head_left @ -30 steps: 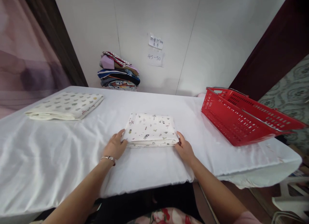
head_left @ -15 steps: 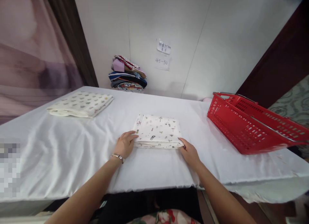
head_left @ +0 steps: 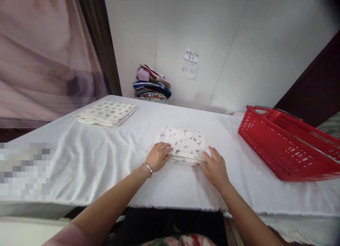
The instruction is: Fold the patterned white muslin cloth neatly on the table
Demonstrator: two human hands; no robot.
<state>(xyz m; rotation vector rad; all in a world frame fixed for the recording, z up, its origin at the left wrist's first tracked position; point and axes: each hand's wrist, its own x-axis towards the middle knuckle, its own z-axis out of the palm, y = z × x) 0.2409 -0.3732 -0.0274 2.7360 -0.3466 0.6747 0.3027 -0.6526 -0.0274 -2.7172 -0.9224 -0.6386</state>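
A folded white cloth with small scattered prints [head_left: 187, 141] lies on the white-covered table in front of me, its layered fold facing my body. My left hand [head_left: 159, 155], with a silver bracelet at the wrist, rests on the cloth's near left corner; its fingers are stretched over the top. At the near right corner is my right hand [head_left: 216, 168], fingers spread, with the thumb side against the cloth's edge. Neither hand is closed around the fabric. Farther left lies a second folded cloth, cream with grey heart-like prints [head_left: 107, 112].
A red plastic basket [head_left: 289, 150] with metal handles stands at the table's right. Several folded fabrics form a stack [head_left: 152, 85] at the back by the wall. Two paper notes [head_left: 189, 72] hang on that wall. The white table cover [head_left: 106, 161] is wrinkled on the left.
The view has swung left, so things appear farther right. My right hand's fingers have loosened from the cloth's corner and spread. My left hand lies farther over the near left corner.
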